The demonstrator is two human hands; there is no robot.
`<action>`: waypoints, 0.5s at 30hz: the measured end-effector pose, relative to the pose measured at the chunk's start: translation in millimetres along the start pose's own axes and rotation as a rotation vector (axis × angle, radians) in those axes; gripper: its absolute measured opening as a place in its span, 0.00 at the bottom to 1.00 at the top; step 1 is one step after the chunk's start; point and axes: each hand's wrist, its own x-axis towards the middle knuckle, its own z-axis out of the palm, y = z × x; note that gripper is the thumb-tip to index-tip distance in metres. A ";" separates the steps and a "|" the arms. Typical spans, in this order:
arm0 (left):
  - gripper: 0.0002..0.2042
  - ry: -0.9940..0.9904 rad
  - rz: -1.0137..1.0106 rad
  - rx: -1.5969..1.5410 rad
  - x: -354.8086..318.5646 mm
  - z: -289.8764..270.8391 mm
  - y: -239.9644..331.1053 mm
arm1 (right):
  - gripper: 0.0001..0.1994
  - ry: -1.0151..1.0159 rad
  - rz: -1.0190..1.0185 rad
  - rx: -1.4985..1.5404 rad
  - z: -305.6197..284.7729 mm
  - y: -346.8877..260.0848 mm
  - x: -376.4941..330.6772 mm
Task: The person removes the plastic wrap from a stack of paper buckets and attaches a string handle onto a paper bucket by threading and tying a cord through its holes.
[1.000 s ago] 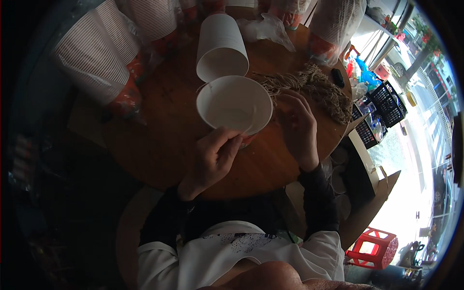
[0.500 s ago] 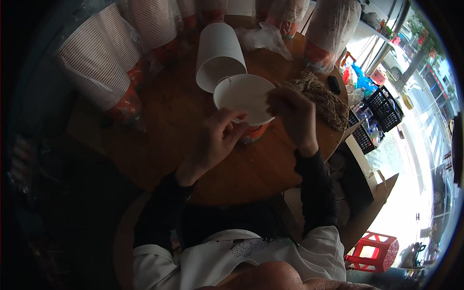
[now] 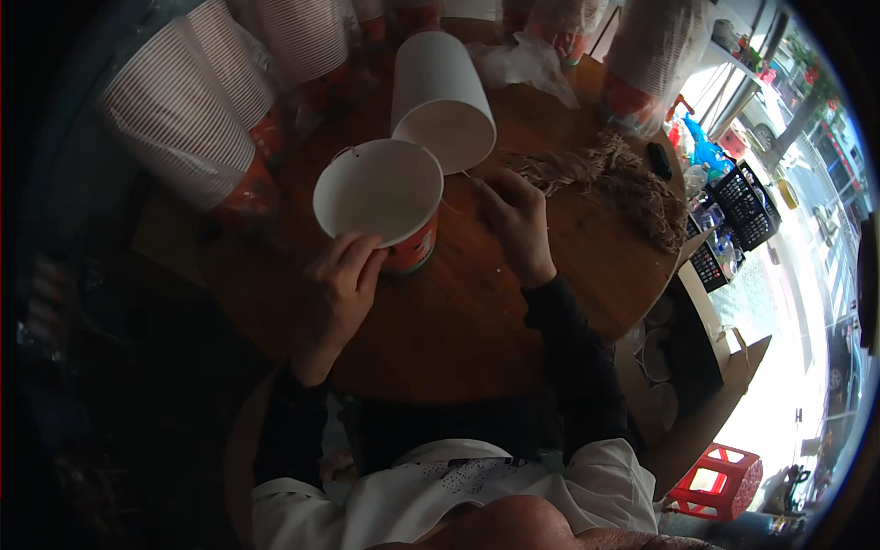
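Observation:
A paper bucket (image 3: 380,192) with a white inside and a red printed outside stands slightly tilted on the table, left of centre. My left hand (image 3: 341,284) grips its near rim, fingers at the edge. A short loop of cord shows at the far rim. To the right of the bucket, my right hand (image 3: 518,220) is closed in a pinch on a thin cord (image 3: 455,207), which runs toward the bucket's right side; where it meets the wall is hard to make out. Behind them a white stack of nested buckets (image 3: 440,87) lies on its side, mouth toward me.
On the round wooden table (image 3: 440,339) a heap of tan cords (image 3: 632,197) lies at right, beside a small black object (image 3: 659,160). Bagged bucket stacks (image 3: 183,119) line the far and left edges. Cardboard (image 3: 710,367) and a red stool (image 3: 720,481) are at right.
The bucket and my left hand have shifted left. My right hand has come off the bucket's right rim, drawing a thin cord out beside it. The whole view has shifted slightly.

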 end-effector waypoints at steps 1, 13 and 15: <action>0.10 -0.016 -0.027 0.015 -7.8 -3.6 -0.4 | 0.06 -0.070 0.132 0.118 11.1 1.6 -3.9; 0.09 0.210 -0.001 -0.369 20.6 26.3 4.6 | 0.04 -0.136 -0.139 -0.106 40.8 10.0 -26.3; 0.12 0.148 0.022 -0.408 19.5 23.1 9.1 | 0.07 -0.211 -0.516 -0.279 39.5 5.2 -30.3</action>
